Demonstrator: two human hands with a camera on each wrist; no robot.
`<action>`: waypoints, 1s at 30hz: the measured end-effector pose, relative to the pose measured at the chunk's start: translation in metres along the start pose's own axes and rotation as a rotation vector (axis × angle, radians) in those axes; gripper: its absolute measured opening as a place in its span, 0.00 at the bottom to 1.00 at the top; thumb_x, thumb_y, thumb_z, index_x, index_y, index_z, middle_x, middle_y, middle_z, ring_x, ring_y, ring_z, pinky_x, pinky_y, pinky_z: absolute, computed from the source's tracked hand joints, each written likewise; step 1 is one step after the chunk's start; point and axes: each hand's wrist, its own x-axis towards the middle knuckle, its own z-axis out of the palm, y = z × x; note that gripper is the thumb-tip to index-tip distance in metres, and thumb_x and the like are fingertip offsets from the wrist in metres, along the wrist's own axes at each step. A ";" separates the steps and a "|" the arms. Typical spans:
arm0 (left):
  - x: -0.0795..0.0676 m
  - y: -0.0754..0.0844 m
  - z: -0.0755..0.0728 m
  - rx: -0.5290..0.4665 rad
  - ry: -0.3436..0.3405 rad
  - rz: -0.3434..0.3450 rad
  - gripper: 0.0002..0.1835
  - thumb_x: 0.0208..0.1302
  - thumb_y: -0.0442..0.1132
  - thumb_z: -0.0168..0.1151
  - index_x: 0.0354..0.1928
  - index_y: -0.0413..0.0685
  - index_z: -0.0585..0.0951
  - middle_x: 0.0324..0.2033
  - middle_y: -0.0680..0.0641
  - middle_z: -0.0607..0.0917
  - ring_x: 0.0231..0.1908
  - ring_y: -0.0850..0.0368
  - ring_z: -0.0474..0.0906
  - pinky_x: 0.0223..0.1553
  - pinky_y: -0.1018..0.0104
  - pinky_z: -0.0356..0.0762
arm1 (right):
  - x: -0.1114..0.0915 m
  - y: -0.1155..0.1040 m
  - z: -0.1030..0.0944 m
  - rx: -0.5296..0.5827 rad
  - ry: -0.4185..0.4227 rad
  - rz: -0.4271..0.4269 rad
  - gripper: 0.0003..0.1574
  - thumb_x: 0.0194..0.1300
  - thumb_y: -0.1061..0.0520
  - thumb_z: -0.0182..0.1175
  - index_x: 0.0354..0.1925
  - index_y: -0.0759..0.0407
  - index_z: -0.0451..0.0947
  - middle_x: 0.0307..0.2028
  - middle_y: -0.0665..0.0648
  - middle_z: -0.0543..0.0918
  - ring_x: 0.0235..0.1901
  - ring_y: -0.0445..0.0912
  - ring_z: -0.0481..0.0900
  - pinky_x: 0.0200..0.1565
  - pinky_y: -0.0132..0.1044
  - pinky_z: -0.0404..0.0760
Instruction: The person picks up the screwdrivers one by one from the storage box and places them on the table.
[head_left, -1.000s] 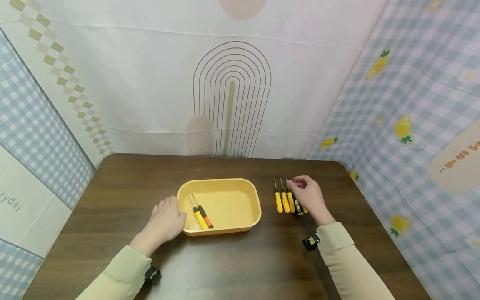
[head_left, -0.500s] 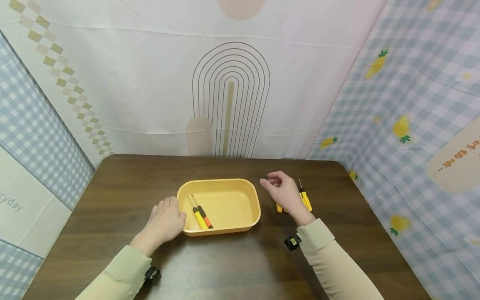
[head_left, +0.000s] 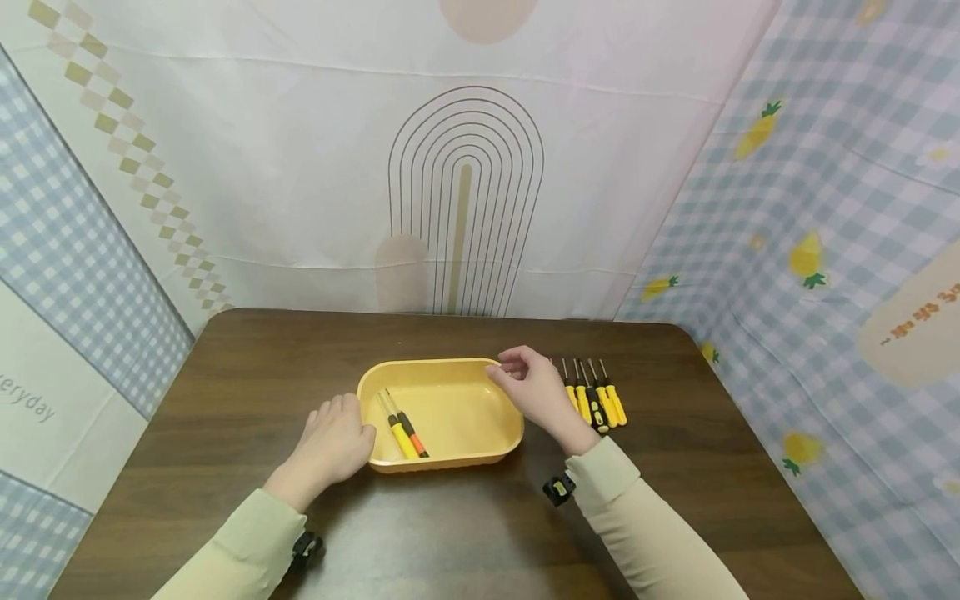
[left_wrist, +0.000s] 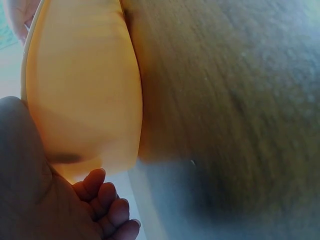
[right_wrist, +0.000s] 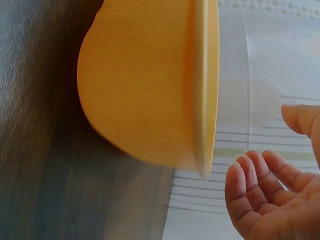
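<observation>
My left hand (head_left: 333, 442) grips the left end of a yellow plastic basin (head_left: 491, 457), thumb by the rim and fingers curled at its outer wall. Inside the basin, to the left, lie two screwdrivers: one with a yellow handle (head_left: 402, 437) and one with a black and orange handle (head_left: 414, 437). My right hand (head_left: 536, 392) hovers at the basin's right rim. In the right wrist view its thumb and loosely bent fingers (right_wrist: 235, 185) stand apart with nothing between them.
Right of the basin, several screwdrivers (head_left: 611, 406) lie in a row on the brown table (head_left: 480, 533), mostly yellow-handled; my right hand and wrist partly cover the row. A printed cloth (head_left: 315, 167) hangs behind the table's back edge.
My right hand has moved left, from above the screwdriver row to the basin's right rim, uncovering most of the row. My left hand and the basin have stayed in place.
</observation>
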 end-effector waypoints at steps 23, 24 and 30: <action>0.001 -0.002 0.003 0.000 0.005 -0.004 0.16 0.64 0.43 0.51 0.42 0.35 0.69 0.32 0.43 0.69 0.36 0.46 0.66 0.39 0.51 0.63 | -0.007 -0.020 0.056 -0.013 -0.138 -0.031 0.28 0.61 0.43 0.65 0.51 0.62 0.77 0.38 0.51 0.81 0.36 0.44 0.79 0.40 0.40 0.78; 0.001 -0.002 0.003 0.000 0.007 -0.004 0.16 0.64 0.43 0.51 0.42 0.34 0.69 0.32 0.43 0.69 0.36 0.46 0.66 0.39 0.50 0.63 | -0.008 -0.020 0.058 -0.015 -0.146 -0.029 0.29 0.61 0.43 0.65 0.51 0.62 0.77 0.38 0.51 0.81 0.36 0.44 0.79 0.39 0.39 0.78; 0.001 -0.003 0.005 0.003 0.022 0.003 0.16 0.63 0.43 0.51 0.41 0.34 0.69 0.32 0.43 0.69 0.35 0.46 0.66 0.39 0.50 0.63 | -0.010 -0.023 0.071 -0.019 -0.210 0.002 0.28 0.61 0.43 0.65 0.51 0.59 0.77 0.38 0.50 0.81 0.36 0.43 0.78 0.39 0.39 0.78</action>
